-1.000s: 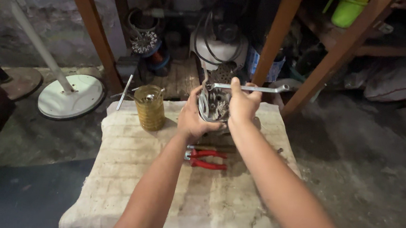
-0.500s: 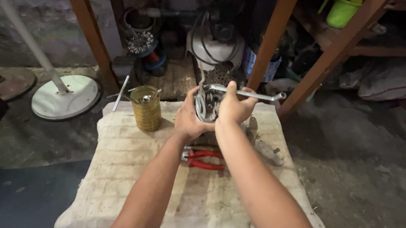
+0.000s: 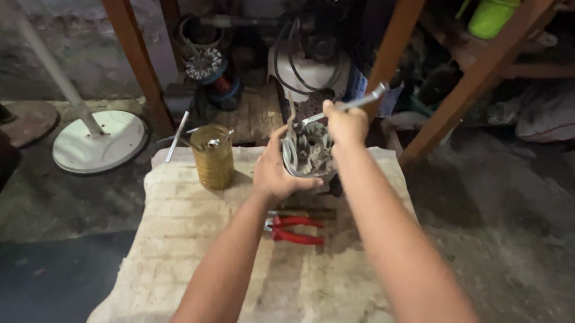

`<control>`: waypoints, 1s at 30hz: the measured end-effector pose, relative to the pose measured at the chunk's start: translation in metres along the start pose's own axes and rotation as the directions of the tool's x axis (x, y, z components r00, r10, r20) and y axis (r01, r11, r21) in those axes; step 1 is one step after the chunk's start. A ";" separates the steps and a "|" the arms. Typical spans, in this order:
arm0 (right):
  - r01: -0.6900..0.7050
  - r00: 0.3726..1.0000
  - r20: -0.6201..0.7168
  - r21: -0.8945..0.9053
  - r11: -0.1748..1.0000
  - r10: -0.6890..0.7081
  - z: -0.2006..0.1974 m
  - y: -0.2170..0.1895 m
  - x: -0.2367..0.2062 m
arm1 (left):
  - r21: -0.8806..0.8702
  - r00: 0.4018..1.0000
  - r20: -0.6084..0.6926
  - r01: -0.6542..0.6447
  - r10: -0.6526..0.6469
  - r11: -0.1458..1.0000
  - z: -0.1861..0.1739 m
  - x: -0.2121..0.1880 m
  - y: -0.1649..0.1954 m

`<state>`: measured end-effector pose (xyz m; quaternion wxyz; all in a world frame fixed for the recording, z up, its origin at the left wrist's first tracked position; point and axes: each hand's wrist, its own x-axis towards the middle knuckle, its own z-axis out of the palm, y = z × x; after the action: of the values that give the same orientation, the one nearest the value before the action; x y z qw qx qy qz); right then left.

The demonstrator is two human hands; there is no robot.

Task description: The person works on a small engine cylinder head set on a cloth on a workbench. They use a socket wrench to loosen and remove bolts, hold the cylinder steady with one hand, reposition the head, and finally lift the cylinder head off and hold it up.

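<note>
My left hand (image 3: 278, 170) grips a round grey metal motor part (image 3: 309, 153) and holds it upright above a worn beige cloth (image 3: 182, 256). My right hand (image 3: 346, 123) is closed around a silver wrench (image 3: 369, 96). The wrench's lower end sits on the top of the motor part and its handle slants up to the right. Red-handled pliers (image 3: 295, 229) lie on the cloth just below my hands.
A yellowish tin can (image 3: 212, 156) stands on the cloth's far left. Beyond it are a white fan base with a pole (image 3: 98, 141), wooden shelf legs (image 3: 128, 37), a white fan motor housing with cables (image 3: 308, 63) and a green watering can (image 3: 491, 14).
The wrench has swung from lying level across the motor part to slanting up to the right. My right hand rose with it; the left hand kept its hold.
</note>
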<state>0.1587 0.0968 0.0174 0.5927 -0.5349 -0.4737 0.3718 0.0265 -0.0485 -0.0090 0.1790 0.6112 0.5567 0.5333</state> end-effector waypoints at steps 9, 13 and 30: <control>-0.013 0.775 0.632 0.000 1.000 0.009 0.038 -0.018 0.019 | 0.027 1.000 -0.006 0.027 -0.027 0.999 0.000 -0.002 -0.002; -0.099 0.804 0.594 0.091 0.991 0.026 0.040 -0.019 0.018 | 0.046 1.000 -0.024 -0.013 0.014 0.999 0.001 -0.002 -0.002; -0.060 0.955 0.293 0.349 0.935 -0.048 0.023 -0.013 0.019 | 0.030 1.000 -0.018 -0.011 0.012 0.999 0.002 -0.002 -0.003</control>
<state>0.1411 0.1197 0.0327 0.6003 -0.3590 -0.4808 0.5287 0.0268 -0.0490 -0.0131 0.1618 0.6121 0.5628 0.5315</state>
